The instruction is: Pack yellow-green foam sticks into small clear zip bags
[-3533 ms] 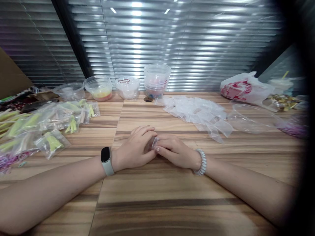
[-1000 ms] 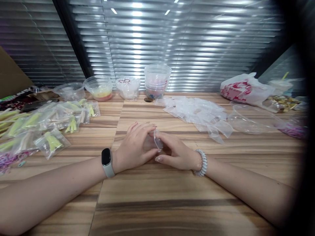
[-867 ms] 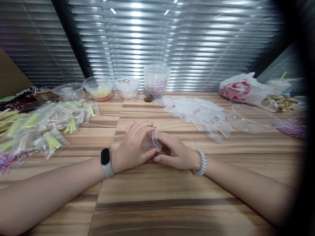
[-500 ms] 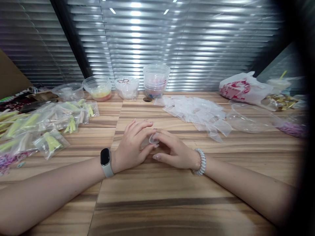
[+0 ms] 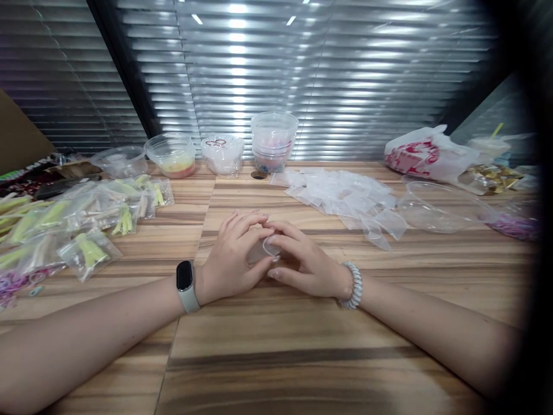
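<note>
My left hand (image 5: 235, 251) is closed on a small clear plastic bag (image 5: 258, 253), thumb below and fingers above. The bag's mouth bows out in a rounded loop on its right side. Against that mouth rest the fingertips of my right hand (image 5: 305, 256). The right thumb stays apart, lower down, with a gap between it and the fingers. Part of the bag is hidden behind the left fingers. Just beyond the right hand lies a loose pile of empty clear bags (image 5: 341, 196).
Filled bags with yellow-green pieces (image 5: 88, 248) spread over the left side. Along the back stand a tub with yellow and red contents (image 5: 171, 155), a white bundle (image 5: 223, 154) and stacked clear tubs (image 5: 275, 141). A clear container (image 5: 440, 207) and a red-printed carrier bag (image 5: 427, 153) are at right.
The right fingers have shifted slightly upward and left around the bag's mouth, nearer the left fingertips. The left hand has hardly moved.
</note>
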Available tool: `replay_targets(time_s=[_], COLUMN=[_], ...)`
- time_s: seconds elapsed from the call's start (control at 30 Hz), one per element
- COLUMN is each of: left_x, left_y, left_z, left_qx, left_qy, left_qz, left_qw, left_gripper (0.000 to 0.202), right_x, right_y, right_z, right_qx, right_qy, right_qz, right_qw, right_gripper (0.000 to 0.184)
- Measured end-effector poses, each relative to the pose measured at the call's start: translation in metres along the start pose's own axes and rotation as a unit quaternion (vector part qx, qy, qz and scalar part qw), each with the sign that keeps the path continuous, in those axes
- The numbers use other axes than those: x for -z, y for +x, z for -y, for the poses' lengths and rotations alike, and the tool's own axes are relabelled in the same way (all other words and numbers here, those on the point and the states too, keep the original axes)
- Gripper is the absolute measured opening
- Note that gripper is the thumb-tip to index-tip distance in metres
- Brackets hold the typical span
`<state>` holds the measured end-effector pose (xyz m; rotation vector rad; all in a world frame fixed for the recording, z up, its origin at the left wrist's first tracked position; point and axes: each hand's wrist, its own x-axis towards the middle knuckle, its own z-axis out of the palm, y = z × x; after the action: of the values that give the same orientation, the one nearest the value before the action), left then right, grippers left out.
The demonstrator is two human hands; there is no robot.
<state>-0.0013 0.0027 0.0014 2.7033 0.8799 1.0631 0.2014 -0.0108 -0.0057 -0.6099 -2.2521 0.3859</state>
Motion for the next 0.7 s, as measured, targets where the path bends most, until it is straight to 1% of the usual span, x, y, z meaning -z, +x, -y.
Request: replay_targets(time_s=[0.17, 0.3, 0.5, 0.6, 0.7], left_x=[0.0013, 0.0018, 0.0021, 0.0024, 0.0021], left_y=[0.0007, 0.0006, 0.0004, 0.0005, 0.0004], left_z=[0.0009, 0.0010, 0.0013, 0.0005, -0.0001], left_qx=[0.006, 0.009, 0.006, -0.002, -0.001], left_qy=[0.002, 0.000, -0.007, -0.016, -0.019], left_qz=[0.030, 0.034, 0.038, 0.044, 0.044], left_qw=[1.000, 0.999, 0.999, 0.999, 0.999], left_gripper=[0.048, 0.051, 0.058, 0.057, 0.052], right_x=[0.0007, 0.0014, 0.0018, 0.0024, 0.0026], right_y=[0.0016, 0.0019, 0.0012, 0.0006, 0.0008], right_z=[0.0006, 0.0021, 0.0007, -0.0007, -0.0015], right_qx=[-0.030, -0.037, -0.029, -0.024, -0.031], right_qy=[0.012, 0.021, 0.038, 0.045, 0.060], right_qz=[0.006, 0.014, 0.015, 0.014, 0.020], right_qw=[0.999, 0.999, 0.999, 0.999, 0.998], right_gripper=[0.040, 0.040, 0.044, 0.039, 0.033])
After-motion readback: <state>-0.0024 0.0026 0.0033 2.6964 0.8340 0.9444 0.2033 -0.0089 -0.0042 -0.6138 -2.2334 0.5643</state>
